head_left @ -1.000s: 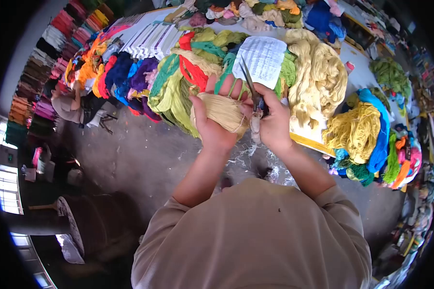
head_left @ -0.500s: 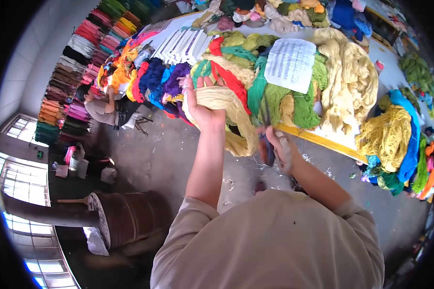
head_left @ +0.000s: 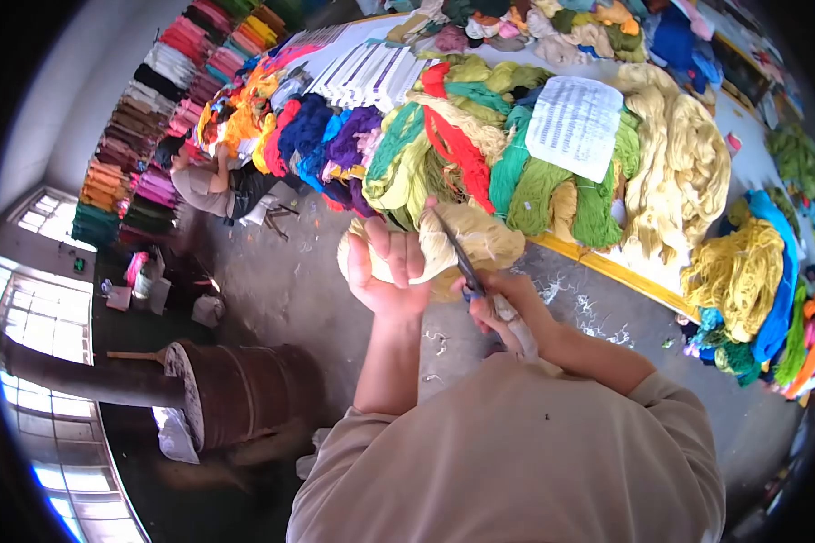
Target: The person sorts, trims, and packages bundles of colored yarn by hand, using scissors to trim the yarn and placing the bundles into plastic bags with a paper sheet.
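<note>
1. Left hand [head_left: 385,271]: grip closed round a cream yarn skein [head_left: 453,246], held up in front of the bench [head_left: 607,262];
2. Right hand [head_left: 498,303]: grip closed on scissors [head_left: 457,258]; blades point up-left across the skein, which runs left to right, just above this hand.

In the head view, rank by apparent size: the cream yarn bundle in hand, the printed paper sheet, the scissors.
1. Cream yarn bundle, though nearness to the camera enlarges it.
2. Printed paper sheet.
3. Scissors, partly hidden in the right hand.
</note>
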Action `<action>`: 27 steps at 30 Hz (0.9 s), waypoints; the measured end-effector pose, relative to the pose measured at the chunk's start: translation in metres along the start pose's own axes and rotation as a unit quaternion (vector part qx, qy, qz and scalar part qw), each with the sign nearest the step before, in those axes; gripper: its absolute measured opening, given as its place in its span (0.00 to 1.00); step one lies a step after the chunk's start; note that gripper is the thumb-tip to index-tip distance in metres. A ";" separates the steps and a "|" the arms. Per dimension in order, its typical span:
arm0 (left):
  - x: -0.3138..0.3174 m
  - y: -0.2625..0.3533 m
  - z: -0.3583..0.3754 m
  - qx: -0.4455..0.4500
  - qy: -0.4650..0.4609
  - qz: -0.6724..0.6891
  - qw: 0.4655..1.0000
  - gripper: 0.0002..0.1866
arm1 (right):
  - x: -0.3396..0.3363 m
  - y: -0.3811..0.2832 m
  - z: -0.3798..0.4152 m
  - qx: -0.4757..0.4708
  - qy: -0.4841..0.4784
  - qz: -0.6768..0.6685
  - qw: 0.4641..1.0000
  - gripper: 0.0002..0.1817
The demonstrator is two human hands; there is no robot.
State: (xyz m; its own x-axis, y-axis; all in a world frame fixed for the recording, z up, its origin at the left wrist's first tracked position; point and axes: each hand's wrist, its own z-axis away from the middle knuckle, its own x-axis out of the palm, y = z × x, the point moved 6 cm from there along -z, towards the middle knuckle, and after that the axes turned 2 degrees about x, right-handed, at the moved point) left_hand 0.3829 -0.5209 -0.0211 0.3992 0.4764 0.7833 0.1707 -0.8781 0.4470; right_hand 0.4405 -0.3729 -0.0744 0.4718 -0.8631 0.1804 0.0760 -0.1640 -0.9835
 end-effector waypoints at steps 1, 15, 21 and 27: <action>-0.003 0.007 0.000 -0.020 -0.019 -0.005 1.000 0.21 | 0.007 -0.002 0.000 -0.021 -0.010 -0.009 1.000 0.25; -0.066 0.033 0.042 -0.152 0.051 -0.085 0.983 0.21 | 0.055 0.039 -0.038 -0.004 -0.036 0.043 0.998 0.19; -0.074 0.042 0.009 -0.114 -0.002 -0.077 0.991 0.23 | 0.056 0.042 -0.025 0.174 -0.040 -0.044 0.983 0.21; -0.074 -0.005 0.015 -0.151 -0.001 -0.189 0.970 0.27 | 0.005 0.062 -0.048 0.077 -0.018 0.008 0.997 0.24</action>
State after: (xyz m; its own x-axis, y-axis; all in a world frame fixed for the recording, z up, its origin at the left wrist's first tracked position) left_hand 0.3663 -0.5522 -0.0881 0.3608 0.7618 0.5380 0.0332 -0.5870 0.8089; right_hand 0.4057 -0.4104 -0.1343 0.5054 -0.8467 0.1663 0.2014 -0.0716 -0.9769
